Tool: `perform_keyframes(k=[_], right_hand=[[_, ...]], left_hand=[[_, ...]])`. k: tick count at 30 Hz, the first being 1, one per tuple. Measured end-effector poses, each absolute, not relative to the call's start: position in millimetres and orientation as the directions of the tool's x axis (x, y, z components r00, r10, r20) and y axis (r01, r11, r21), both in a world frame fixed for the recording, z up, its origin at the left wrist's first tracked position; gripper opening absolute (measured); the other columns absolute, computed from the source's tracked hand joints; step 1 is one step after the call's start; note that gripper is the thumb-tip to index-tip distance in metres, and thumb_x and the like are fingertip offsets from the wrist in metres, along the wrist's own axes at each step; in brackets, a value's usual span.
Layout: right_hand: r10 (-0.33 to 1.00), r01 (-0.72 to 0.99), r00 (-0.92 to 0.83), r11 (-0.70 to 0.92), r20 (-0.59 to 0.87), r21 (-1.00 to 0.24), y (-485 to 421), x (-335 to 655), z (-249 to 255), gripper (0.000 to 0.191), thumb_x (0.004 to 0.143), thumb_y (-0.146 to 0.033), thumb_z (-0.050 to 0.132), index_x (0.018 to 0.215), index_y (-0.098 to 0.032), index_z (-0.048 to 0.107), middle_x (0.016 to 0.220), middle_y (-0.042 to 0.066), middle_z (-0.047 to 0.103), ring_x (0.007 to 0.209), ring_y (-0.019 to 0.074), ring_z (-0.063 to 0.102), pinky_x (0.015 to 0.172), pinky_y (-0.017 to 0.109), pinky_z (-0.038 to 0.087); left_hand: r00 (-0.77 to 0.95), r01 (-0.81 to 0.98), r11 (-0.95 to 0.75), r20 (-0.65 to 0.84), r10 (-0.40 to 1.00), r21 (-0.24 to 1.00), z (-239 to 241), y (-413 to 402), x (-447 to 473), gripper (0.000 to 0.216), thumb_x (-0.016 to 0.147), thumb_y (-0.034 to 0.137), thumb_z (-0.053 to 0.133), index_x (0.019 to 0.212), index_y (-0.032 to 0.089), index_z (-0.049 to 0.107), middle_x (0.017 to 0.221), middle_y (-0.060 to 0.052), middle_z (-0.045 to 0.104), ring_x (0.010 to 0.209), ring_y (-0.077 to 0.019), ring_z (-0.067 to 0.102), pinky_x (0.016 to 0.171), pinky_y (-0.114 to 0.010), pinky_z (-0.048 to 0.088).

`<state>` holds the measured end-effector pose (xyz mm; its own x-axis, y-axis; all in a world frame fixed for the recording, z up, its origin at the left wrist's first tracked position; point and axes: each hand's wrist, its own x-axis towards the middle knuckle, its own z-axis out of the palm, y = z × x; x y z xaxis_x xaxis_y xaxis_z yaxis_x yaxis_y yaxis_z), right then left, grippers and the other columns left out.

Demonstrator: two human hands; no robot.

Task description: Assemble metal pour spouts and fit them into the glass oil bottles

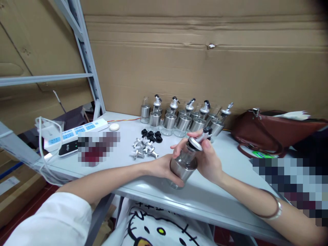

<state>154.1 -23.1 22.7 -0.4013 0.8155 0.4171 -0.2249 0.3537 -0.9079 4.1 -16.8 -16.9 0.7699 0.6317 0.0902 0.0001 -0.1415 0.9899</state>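
Note:
A glass oil bottle point(185, 163) with a steel sleeve is tilted above the front of the grey table point(220, 191). My left hand point(161, 167) wraps round its lower body. My right hand point(207, 157) grips its neck, fingers closed over the silver pourer cap point(198, 139). Just beyond lie several loose silver pourer spouts point(143, 148) and several black stoppers point(151, 135). A row of several finished bottles point(183, 119) stands against the cardboard wall.
A white power strip point(77, 131) and a black device point(68, 148) lie at the left, beside a pixelated patch. A brown leather bag point(271, 131) sits at the right. A grey metal rack post point(87, 58) rises at the back left.

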Motion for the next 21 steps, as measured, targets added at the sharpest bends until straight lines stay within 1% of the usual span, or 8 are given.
perform_keyframes(k=[4,7,10,13,15,18,19,21], right_hand=[[0.804,-0.238,-0.447,0.316,0.393,-0.918,-21.0,155.0,20.4,0.039,0.077,-0.064,0.053,0.093,-0.028,0.047,0.061,0.000,0.060,0.060,0.0220,0.063,0.040,0.029,0.045],[0.817,-0.230,-0.441,0.298,0.372,-0.927,-20.0,155.5,15.4,0.038,0.077,-0.063,0.053,0.090,-0.028,0.045,0.067,0.001,0.062,0.062,0.0218,0.064,0.035,0.026,0.039],[0.803,-0.266,-0.447,0.300,0.393,-0.916,-20.8,154.9,9.4,0.041,0.078,-0.066,0.049,0.094,-0.029,0.042,0.075,0.003,0.064,0.064,0.0217,0.064,0.030,0.021,0.030],[0.776,-0.317,-0.458,0.314,0.435,-0.895,-22.8,153.6,4.6,0.040,0.081,-0.065,0.046,0.098,-0.029,0.041,0.077,0.003,0.066,0.064,0.0218,0.065,0.029,0.019,0.027],[0.772,-0.348,-0.432,0.335,0.466,-0.876,-23.8,152.2,3.3,0.036,0.083,-0.061,0.046,0.098,-0.029,0.043,0.075,0.003,0.065,0.065,0.0220,0.065,0.031,0.021,0.030],[0.759,-0.409,-0.375,0.380,0.533,-0.829,-24.8,149.3,5.2,0.027,0.085,-0.052,0.048,0.096,-0.028,0.048,0.067,0.002,0.063,0.063,0.0221,0.065,0.040,0.027,0.042],[0.746,-0.433,-0.366,0.392,0.556,-0.812,-25.0,148.3,6.6,0.025,0.085,-0.050,0.048,0.095,-0.027,0.050,0.064,0.001,0.062,0.062,0.0222,0.064,0.044,0.030,0.045],[0.725,-0.467,-0.360,0.405,0.587,-0.786,-25.9,146.7,9.5,0.023,0.085,-0.046,0.049,0.096,-0.027,0.054,0.060,0.000,0.059,0.061,0.0227,0.064,0.051,0.036,0.049]], left_hand=[[0.755,0.040,-0.124,0.051,0.654,0.992,-14.1,-18.4,3.9,0.050,0.054,0.021,0.080,0.099,0.013,0.060,0.097,-0.007,0.063,0.103,-0.0271,0.058,0.093,-0.043,0.045],[0.749,0.002,-0.120,0.079,0.658,0.993,-12.2,-18.7,5.5,0.066,0.052,0.019,0.080,0.113,0.014,0.054,0.103,-0.009,0.062,0.105,-0.0282,0.057,0.091,-0.043,0.046],[0.758,-0.016,-0.092,0.072,0.649,0.996,-11.8,-18.3,6.8,0.084,0.052,0.015,0.079,0.129,0.017,0.044,0.115,-0.010,0.059,0.108,-0.0274,0.057,0.091,-0.042,0.047],[0.771,-0.033,-0.076,0.074,0.632,0.997,-12.9,-17.6,6.6,0.092,0.053,0.014,0.078,0.135,0.018,0.037,0.123,-0.010,0.055,0.109,-0.0268,0.057,0.093,-0.042,0.046],[0.778,-0.038,-0.093,0.088,0.622,0.995,-14.5,-17.3,6.1,0.087,0.055,0.017,0.078,0.133,0.016,0.040,0.122,-0.010,0.055,0.109,-0.0266,0.056,0.095,-0.042,0.044],[0.774,-0.008,-0.116,0.080,0.628,0.993,-17.0,-17.4,5.9,0.064,0.056,0.022,0.078,0.114,0.011,0.054,0.108,-0.010,0.060,0.106,-0.0274,0.056,0.096,-0.043,0.042],[0.770,-0.007,-0.125,0.085,0.632,0.992,-17.6,-17.7,6.1,0.058,0.056,0.023,0.078,0.108,0.011,0.056,0.105,-0.009,0.060,0.106,-0.0277,0.055,0.097,-0.043,0.041],[0.759,-0.030,-0.155,0.123,0.639,0.988,-18.1,-18.7,6.7,0.054,0.055,0.024,0.079,0.103,0.012,0.056,0.103,-0.008,0.059,0.108,-0.0279,0.053,0.099,-0.043,0.040]])
